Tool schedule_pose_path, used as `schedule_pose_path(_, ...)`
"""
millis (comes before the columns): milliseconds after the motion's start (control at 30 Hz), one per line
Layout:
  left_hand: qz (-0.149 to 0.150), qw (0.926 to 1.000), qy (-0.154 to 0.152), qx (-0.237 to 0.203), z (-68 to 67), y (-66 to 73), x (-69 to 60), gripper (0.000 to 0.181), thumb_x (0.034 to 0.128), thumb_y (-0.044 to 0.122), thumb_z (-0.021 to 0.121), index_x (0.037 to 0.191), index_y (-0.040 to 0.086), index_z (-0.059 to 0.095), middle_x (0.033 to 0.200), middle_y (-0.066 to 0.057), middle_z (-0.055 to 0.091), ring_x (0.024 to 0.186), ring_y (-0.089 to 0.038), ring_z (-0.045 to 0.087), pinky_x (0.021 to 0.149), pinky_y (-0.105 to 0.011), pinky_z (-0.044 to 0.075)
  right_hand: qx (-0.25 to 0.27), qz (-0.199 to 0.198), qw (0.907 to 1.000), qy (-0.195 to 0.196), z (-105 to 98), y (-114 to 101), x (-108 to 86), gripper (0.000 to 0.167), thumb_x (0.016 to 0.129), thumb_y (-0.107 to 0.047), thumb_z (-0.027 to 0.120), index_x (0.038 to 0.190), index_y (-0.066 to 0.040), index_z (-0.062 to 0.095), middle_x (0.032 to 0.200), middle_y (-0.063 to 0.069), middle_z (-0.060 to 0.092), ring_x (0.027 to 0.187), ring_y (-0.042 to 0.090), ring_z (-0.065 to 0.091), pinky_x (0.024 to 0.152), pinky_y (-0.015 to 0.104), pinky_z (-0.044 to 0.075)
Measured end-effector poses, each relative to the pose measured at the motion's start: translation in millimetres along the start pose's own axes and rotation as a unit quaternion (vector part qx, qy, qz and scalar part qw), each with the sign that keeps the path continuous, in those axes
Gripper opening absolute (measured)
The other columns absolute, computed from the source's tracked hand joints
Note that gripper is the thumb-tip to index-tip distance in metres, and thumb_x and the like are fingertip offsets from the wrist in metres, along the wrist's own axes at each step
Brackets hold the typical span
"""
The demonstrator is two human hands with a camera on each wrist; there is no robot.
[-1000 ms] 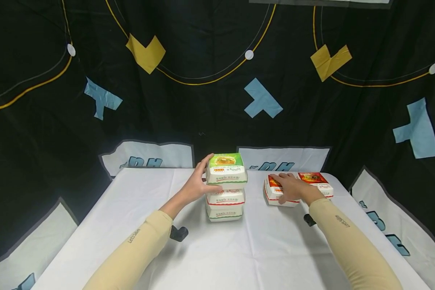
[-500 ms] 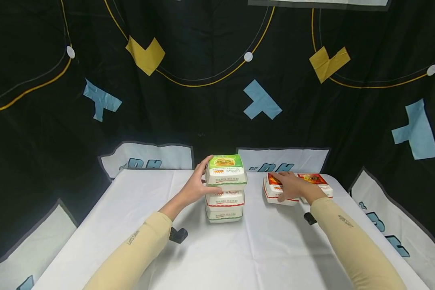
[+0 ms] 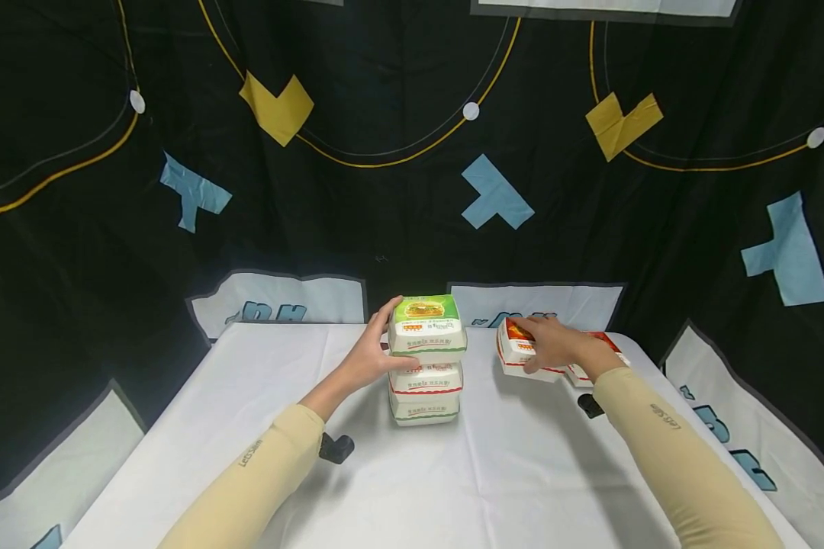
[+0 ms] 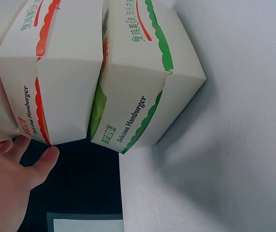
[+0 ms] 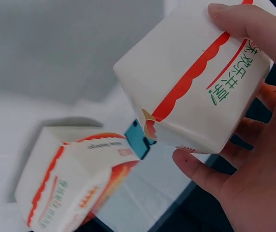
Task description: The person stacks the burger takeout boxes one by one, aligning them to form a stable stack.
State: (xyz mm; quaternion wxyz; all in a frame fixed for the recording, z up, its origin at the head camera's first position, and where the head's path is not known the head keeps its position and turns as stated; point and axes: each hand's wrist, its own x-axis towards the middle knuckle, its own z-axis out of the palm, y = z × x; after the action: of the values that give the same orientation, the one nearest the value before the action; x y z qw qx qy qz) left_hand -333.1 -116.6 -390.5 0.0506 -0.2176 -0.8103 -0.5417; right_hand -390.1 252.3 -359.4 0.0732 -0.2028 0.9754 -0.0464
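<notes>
Three hamburger boxes stand stacked mid-table in the head view. The top box (image 3: 426,328) has a green lid; below it sit a red-trimmed box (image 3: 429,379) and a green-trimmed bottom box (image 4: 143,82). My left hand (image 3: 371,354) grips the top box from its left side, thumb in front; in the left wrist view some fingertips lie by the red-trimmed box's edge. My right hand (image 3: 552,345) holds a red-lidded hamburger box (image 5: 191,72) between thumb and fingers, tilted and raised off the cloth. A second red-lidded box (image 5: 70,179) rests on the table beside it, partly hidden by the hand in the head view.
A white cloth (image 3: 412,488) covers the table. Behind it hangs a black curtain (image 3: 384,229) with yellow and blue paper shapes. White lettered panels (image 3: 281,297) line the back and sides. Dark wrist-camera parts (image 3: 336,448) hang below both wrists.
The right hand has lifted its red-lidded box slightly off the table, and its shadow has spread. The left hand and the stack keep their place; the head view has tilted a little upward.
</notes>
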Motion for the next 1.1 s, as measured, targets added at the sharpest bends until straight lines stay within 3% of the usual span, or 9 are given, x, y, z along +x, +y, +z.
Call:
schedule_pose_path(333,-0.001,1.0000,0.001,0.000,-0.8,-0.7,0.9,0.110,0.0771,0.023,0.087,0.160,0.036,0.016,0.155,-0.005,0.030,0.144,-0.029,0.036,0.105,-0.052,0.045,0.001,-0.011,0.9999,0.007,-20,-10,0.6,0.097,0.080,-0.036,0.081,0.159,-0.025,0.027,0.157,0.015,0.037,0.132,0.036,0.036,0.098,0.054,0.049)
schedule_pose_path(900,0.000,1.0000,0.001,0.003,0.2,-1.6,-0.4,0.110,0.0770,0.025,0.087,0.160,0.038,0.016,0.155,-0.005,0.030,0.145,-0.030,0.035,0.105,-0.052,0.044,0.003,-0.022,0.9995,0.022,-51,-31,-3.0,0.100,0.081,-0.037,0.082,0.161,-0.029,0.023,0.162,0.013,0.030,0.136,0.038,0.030,0.103,0.062,0.044)
schedule_pose_path(1100,-0.003,1.0000,0.003,-0.001,1.6,-0.2,0.2,0.109,0.0769,0.023,0.086,0.159,0.040,0.016,0.155,-0.005,0.030,0.145,-0.030,0.034,0.105,-0.051,0.044,-0.006,-0.039,0.9987,0.032,-67,-40,-7.1,0.100,0.081,-0.037,0.082,0.161,-0.028,0.023,0.161,0.013,0.032,0.132,0.034,0.032,0.100,0.058,0.047)
